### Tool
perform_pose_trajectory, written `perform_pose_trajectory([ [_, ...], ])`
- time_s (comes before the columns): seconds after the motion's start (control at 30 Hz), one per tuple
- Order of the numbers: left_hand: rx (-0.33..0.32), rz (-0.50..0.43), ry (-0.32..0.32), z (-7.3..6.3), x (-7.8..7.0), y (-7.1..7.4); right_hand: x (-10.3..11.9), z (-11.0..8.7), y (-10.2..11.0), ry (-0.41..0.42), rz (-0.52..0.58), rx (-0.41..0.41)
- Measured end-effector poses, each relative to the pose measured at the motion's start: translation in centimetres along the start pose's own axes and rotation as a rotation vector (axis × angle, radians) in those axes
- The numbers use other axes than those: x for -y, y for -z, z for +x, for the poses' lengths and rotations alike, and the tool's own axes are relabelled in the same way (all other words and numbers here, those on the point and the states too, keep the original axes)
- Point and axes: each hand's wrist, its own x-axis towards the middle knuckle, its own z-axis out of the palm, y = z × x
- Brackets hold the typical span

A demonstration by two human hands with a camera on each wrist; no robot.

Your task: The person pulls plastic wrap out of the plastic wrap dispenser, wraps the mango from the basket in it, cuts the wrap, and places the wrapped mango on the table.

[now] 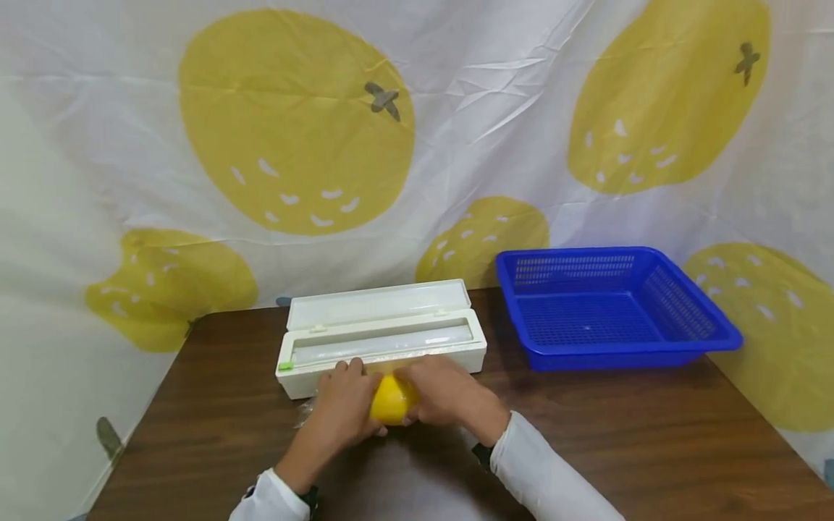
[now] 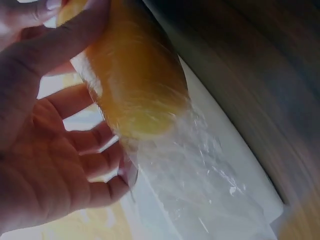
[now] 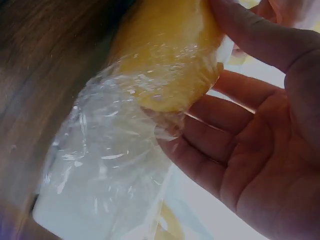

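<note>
Between both hands is a smooth, rounded yellow fruit [image 1: 392,399] wrapped in clear cling film, just in front of the white cling film dispenser [image 1: 384,354]. My left hand [image 1: 344,399] holds its left side, thumb on the near face and fingers behind. My right hand [image 1: 443,391] grips the right side the same way. Loose, crinkled cling film [image 2: 200,175] trails past the fruit's end in the left wrist view. More loose film [image 3: 107,145] hangs over the fingertips in the right wrist view. The dispenser's lid stands open, with the film roll [image 1: 384,344] visible inside.
A blue plastic basket [image 1: 619,357] with slotted sides stands at the back right of the dark wooden table [image 1: 215,427]. A small green piece [image 1: 285,366] sits at the dispenser's left end. Behind the table hangs a fruit-print cloth [image 1: 456,145].
</note>
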Motion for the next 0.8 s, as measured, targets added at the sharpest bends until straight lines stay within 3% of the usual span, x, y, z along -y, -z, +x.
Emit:
perform_pose_trajectory([
  [0.13,0.028,-0.008,-0.016,0.1,0.5,-0.1,0.6,-0.5,0.5,0.005,-0.022,-0.079],
  [0.33,0.001,0.026,-0.043,0.5,0.7,-0.2,0.9,-0.3,0.5,0.020,-0.126,-0.145],
  [0.53,0.010,-0.019,-0.057,0.8,0.9,-0.2,0.4,0.3,0.3,-0.014,-0.118,-0.108],
  [0.8,0.037,-0.174,-0.101,1.0,1.8,-0.3,0.2,0.5,0.8,-0.025,-0.058,-0.037],
])
